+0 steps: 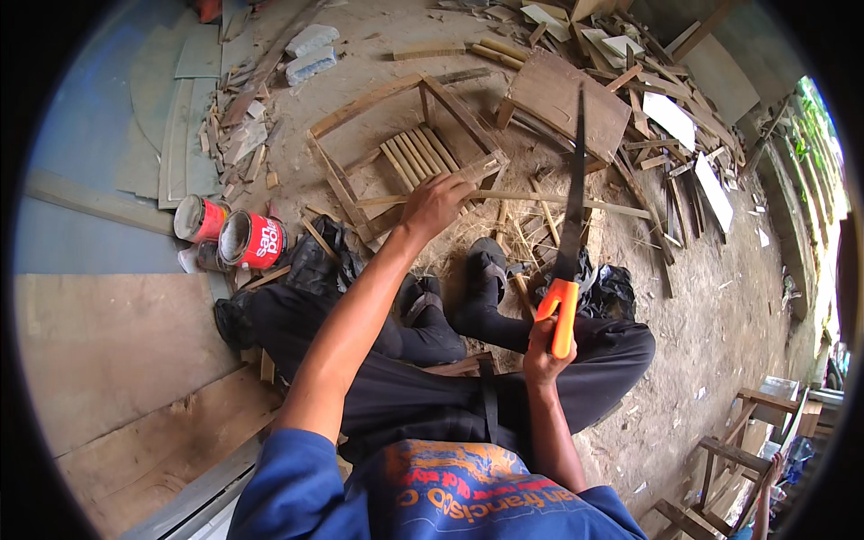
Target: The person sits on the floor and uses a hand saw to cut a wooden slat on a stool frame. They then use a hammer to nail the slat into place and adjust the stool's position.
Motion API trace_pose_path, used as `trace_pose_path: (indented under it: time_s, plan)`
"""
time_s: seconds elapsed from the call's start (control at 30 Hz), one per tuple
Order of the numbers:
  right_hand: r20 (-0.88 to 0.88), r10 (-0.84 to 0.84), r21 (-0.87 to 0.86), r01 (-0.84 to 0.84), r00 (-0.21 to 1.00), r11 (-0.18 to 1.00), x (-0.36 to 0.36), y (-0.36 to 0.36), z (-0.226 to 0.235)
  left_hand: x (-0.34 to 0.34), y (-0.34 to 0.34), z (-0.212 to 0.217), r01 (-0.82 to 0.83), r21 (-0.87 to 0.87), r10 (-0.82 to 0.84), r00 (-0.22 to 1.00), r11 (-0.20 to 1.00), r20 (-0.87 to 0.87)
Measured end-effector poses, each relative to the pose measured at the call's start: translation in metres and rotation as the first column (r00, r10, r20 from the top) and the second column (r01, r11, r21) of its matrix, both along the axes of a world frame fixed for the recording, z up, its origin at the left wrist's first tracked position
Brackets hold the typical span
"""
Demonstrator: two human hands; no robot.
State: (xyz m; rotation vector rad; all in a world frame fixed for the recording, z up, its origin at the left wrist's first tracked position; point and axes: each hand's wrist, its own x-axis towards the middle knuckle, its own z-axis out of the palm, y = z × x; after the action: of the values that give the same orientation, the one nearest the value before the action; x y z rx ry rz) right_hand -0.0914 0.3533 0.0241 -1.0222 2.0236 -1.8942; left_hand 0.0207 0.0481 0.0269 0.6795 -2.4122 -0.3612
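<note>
Our right hand [544, 355] has the handsaw [572, 220] gripped; can't tell if our left hand [436, 200] pinches or just presses. Biggest first: wooden frame [367, 107] past our feet [486, 259]. Then the handsaw, blade pointing away. Then the thin wooden strip [517, 195], under the left hand and jutting right past the frame. Reckon the step's lining up a cut, which calls for pinning that strip steady before the teeth bite.

Saw handle [566, 315] (orange), partly hidden

Dusty flr [702, 333]: wood frame [364, 107], 2 pale blks [311, 66], scrap pile [668, 120].
</note>
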Motion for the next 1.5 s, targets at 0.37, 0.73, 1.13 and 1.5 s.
trace_pose_path:
  time_s: [0.37,0.73,1.13,1.5]
  plan:
    - [-0.136,0.133,-0.044,-0.140,0.982,0.989,0.016,0.013,0.054,0.042,-0.006,0.063,0.018,0.641,-0.205,0.954,0.767,0.219]
    - [-0.098,0.419,0.113,-0.408,0.903,0.906,0.059,0.006,0.055,0.103,-0.014,0.041,-0.047,0.682,-0.087,0.983,0.730,0.161]
    - [0.115,0.512,0.100,-0.523,0.851,0.846,0.063,-0.014,0.062,0.125,-0.008,0.030,-0.048,0.610,0.118,0.990,0.791,-0.076]
    - [-0.260,0.262,0.021,-0.266,0.929,0.964,0.062,-0.013,0.069,0.120,0.013,0.059,-0.102,0.569,0.136,0.991,0.816,-0.017]
